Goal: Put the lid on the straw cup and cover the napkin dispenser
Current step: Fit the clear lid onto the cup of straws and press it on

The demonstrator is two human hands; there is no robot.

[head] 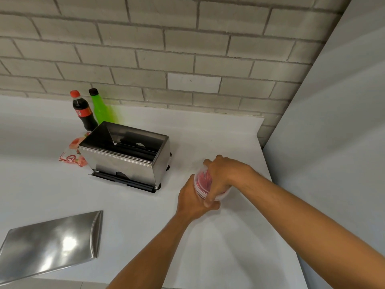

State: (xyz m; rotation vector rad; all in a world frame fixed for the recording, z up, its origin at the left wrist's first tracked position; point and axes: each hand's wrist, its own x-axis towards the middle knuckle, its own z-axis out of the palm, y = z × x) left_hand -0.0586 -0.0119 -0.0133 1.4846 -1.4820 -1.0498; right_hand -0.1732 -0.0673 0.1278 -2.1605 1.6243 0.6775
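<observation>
While both hands close round it, the straw cup (203,180) sits at the right of the counter (208,132), near the edge and well right of the dispenser (127,155). The left hand (192,198) wraps the cup's side from the near left, fingers curled shut on it. The right hand (224,177) lies over the top, fingers bent down around the rim, thumb at the near side; whether the lid is under that palm I cannot tell. Thin clear plastic with red straws inside, the cup is likely light and easily squeezed, so steady it by the wall and press evenly round the rim. At the near left lies the cover (52,245), polished steel: stiff, probably slippery, best taken by its two long edges. The dispenser stands open on top.
</observation>
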